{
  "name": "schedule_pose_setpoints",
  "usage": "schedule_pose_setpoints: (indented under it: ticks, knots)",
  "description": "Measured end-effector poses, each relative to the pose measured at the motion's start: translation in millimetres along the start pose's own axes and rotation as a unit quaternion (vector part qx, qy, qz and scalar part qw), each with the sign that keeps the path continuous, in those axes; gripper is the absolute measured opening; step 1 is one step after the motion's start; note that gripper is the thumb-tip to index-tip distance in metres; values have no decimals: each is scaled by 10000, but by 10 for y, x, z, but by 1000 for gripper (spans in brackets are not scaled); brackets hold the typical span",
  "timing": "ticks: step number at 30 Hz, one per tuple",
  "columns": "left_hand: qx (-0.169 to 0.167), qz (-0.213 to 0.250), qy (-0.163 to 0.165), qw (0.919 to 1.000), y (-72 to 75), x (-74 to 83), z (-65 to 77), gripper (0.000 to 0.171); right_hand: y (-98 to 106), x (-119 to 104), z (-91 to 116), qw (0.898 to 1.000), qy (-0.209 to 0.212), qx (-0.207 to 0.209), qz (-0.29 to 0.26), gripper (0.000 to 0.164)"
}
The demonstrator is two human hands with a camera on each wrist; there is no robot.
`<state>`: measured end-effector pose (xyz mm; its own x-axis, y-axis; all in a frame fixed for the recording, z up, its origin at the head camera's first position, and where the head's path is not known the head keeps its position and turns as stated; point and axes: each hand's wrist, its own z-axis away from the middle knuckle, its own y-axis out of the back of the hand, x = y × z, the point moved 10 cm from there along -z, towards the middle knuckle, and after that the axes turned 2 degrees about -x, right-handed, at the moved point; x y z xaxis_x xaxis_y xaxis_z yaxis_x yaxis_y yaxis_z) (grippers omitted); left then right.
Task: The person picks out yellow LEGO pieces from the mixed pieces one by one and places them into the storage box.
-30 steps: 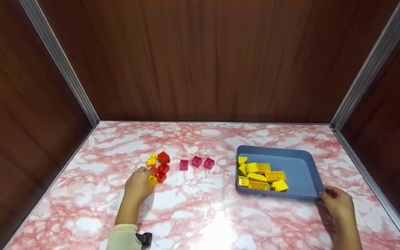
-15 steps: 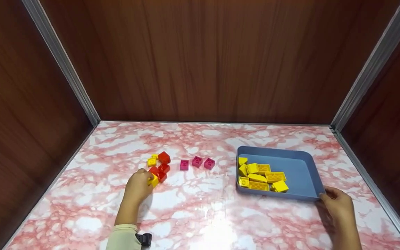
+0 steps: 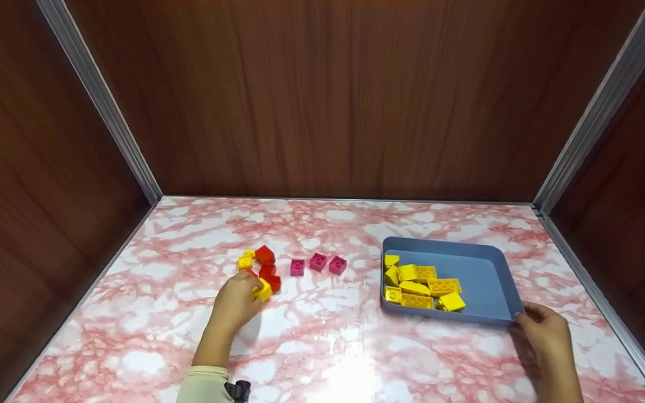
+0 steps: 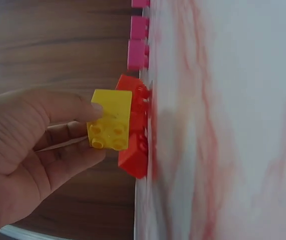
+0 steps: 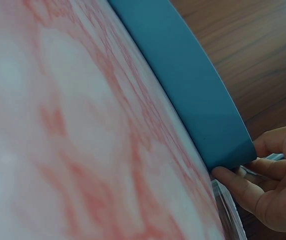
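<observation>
My left hand [image 3: 237, 299] pinches a yellow toy brick [image 4: 109, 120] between thumb and fingers, its studs showing in the left wrist view. Just beyond it lies a small group of red bricks [image 3: 265, 255], partly covered by the hand. Two small yellow bricks [image 3: 245, 261] sit at the far left of that group. At the right, my right hand [image 3: 546, 330] grips the near right corner of a blue-grey tray [image 3: 485, 280], thumb and fingers at its wall. Several yellow bricks [image 3: 444, 287] lie in the tray's left part.
Three pink bricks [image 3: 317, 261] stand in a row between the red group and the tray. Everything rests on a red-and-white marbled table [image 3: 322, 324]. Brown wood-look panels [image 3: 345, 101] with metal edge strips close off the back and both sides.
My left hand has lifted the yellow brick and moved slightly right with it, over the near side of the red bricks. The right hand and tray stay in place.
</observation>
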<state>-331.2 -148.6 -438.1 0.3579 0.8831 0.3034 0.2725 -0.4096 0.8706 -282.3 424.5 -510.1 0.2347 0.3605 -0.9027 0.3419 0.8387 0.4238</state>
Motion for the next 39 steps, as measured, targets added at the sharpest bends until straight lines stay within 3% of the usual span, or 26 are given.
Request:
schedule_pose_setpoints:
  ticks: [9, 20, 39]
  knots:
    - [187, 366, -785, 9961, -15, 404, -55, 15, 13, -13, 6, 9997, 104, 22, 198, 42]
    - [-131, 889, -1333, 9870, -216, 869, -157, 12, -22, 7, 5, 9996, -20, -205, -196, 46]
    - [-386, 783, -2610, 9614, -465, 1728, -267, 13, -16, 26, -18, 9996, -46, -93, -257, 45]
